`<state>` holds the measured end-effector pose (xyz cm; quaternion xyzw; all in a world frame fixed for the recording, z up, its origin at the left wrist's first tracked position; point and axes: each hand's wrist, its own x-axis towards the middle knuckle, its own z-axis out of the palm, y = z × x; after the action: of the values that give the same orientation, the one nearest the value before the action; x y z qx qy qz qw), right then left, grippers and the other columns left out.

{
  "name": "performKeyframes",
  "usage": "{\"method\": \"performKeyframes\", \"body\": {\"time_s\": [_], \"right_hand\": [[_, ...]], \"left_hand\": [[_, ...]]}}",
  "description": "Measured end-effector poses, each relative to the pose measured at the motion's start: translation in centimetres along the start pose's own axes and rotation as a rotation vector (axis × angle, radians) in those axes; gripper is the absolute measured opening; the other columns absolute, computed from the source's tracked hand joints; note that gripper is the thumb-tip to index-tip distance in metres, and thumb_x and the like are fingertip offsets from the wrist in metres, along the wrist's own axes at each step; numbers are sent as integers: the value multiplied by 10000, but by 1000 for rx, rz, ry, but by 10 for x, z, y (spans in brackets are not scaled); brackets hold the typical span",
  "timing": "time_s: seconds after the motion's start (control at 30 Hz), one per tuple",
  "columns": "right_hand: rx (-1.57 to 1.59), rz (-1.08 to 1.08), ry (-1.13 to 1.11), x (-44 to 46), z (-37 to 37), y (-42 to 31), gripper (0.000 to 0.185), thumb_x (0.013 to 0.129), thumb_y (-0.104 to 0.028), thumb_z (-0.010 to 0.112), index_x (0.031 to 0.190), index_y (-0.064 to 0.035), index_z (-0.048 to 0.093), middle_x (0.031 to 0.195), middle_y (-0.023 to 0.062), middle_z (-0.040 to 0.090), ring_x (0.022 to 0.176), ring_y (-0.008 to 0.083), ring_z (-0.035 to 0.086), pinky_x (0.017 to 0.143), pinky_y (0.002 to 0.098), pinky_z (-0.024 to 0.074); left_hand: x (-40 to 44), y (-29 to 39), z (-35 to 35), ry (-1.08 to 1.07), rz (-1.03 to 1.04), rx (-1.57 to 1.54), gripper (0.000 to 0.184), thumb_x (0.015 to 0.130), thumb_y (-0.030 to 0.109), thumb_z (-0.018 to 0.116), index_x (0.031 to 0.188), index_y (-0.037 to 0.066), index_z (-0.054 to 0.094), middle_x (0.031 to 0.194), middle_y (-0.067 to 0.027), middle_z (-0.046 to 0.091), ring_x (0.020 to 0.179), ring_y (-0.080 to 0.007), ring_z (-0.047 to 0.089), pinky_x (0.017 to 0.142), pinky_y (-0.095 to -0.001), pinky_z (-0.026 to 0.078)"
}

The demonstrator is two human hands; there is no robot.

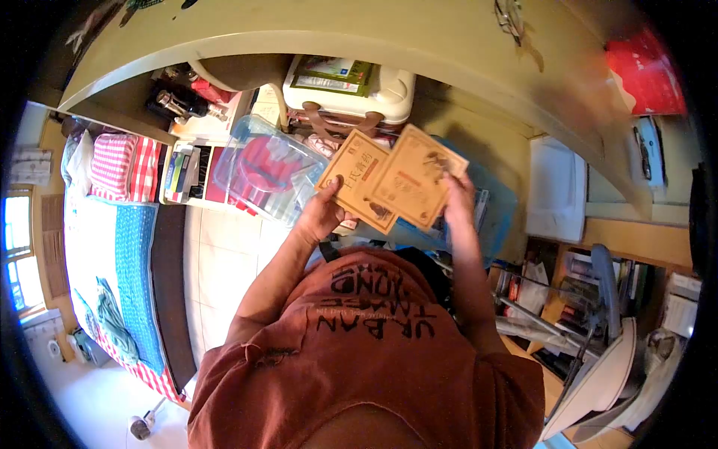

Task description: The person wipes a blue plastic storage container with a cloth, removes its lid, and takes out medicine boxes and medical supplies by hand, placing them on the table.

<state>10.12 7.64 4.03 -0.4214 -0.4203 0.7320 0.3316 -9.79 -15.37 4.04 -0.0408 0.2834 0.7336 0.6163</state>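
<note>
Two flat tan packets with printed characters are held side by side over a blue plastic bin [502, 217]. My left hand [323, 212] grips the lower left corner of the smaller-looking packet [354, 176]. The other packet [415, 179] overlaps its right side, and my right hand [458, 202] holds it by the right edge. Left of the packets, a clear plastic lid or box [269, 168] rests at a tilt with something pink beneath it.
Behind the packets stands a white case [393, 93] with green packages [333, 75] on top. A bed [134, 277] is at the left. Shelves with books [179, 176] stand beside it. At the right are a folded metal-framed item [598, 374] and a red object [645, 71].
</note>
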Motion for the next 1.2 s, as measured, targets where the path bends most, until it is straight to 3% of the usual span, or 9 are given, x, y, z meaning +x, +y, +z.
{"method": "performKeyframes", "body": {"time_s": [0.23,0.43,0.5,0.7,0.83,0.9,0.97,1.1,1.2], "right_hand": [[-89,-116,-231,9,2,-63,308,915,-41,579,1221,-9,574,1116,65,654,989,152,622,849,286,500],[-557,-100,-421,21,58,-54,294,898,-11,537,1190,21,561,1077,67,655,950,130,615,828,273,488],[-526,-34,-409,21,63,-49,282,889,-12,534,1167,18,571,1058,70,658,942,136,615,816,270,488],[158,64,93,-2,45,0,265,844,30,568,1106,-5,586,1050,89,662,971,230,647,842,351,520],[264,138,43,-34,50,22,340,823,56,589,1152,-25,571,1132,88,642,1049,217,625,878,338,516],[231,137,31,-46,54,17,366,814,21,615,1174,-35,573,1118,91,651,1023,214,639,865,334,528],[-100,210,-234,-51,46,6,403,838,-12,568,1239,1,528,1115,126,652,977,236,658,875,354,529],[-374,173,-425,-44,32,-13,331,815,-172,691,1104,-16,646,942,64,700,827,153,666,731,281,529],[-570,-4,-537,-44,38,7,236,892,-148,617,1065,6,665,928,41,694,831,102,626,734,266,507]], "left_hand": [[-3,12,-14,10,-73,72,507,985,327,501,1365,2,411,1276,-165,575,1137,-309,597,915,-453,532],[-3,14,-17,19,-69,100,452,900,74,571,1312,-58,437,1222,-177,599,1080,-288,625,920,-410,529],[-7,17,-14,119,-78,156,355,839,-23,588,1187,-56,531,1107,-145,644,957,-244,662,812,-294,556],[-14,23,-6,53,-78,-96,367,827,-37,607,1189,-18,546,1107,-128,648,969,-242,661,799,-305,562],[-12,16,-5,88,-74,-142,405,824,-36,631,1217,1,543,1159,-121,640,1028,-256,647,863,-351,550],[-8,8,-10,129,40,77,440,827,-26,642,1251,10,530,1198,-118,634,1083,-267,628,941,-397,514],[-6,8,-19,145,38,95,458,821,-25,650,1260,12,525,1197,-116,636,1086,-267,626,954,-407,505],[-4,16,-27,113,32,181,447,837,-27,649,1264,26,527,1174,-116,646,1061,-266,637,929,-413,516],[-6,14,-42,137,61,185,433,908,144,633,1306,41,497,1248,-93,606,1143,-251,592,959,-406,503]]}}
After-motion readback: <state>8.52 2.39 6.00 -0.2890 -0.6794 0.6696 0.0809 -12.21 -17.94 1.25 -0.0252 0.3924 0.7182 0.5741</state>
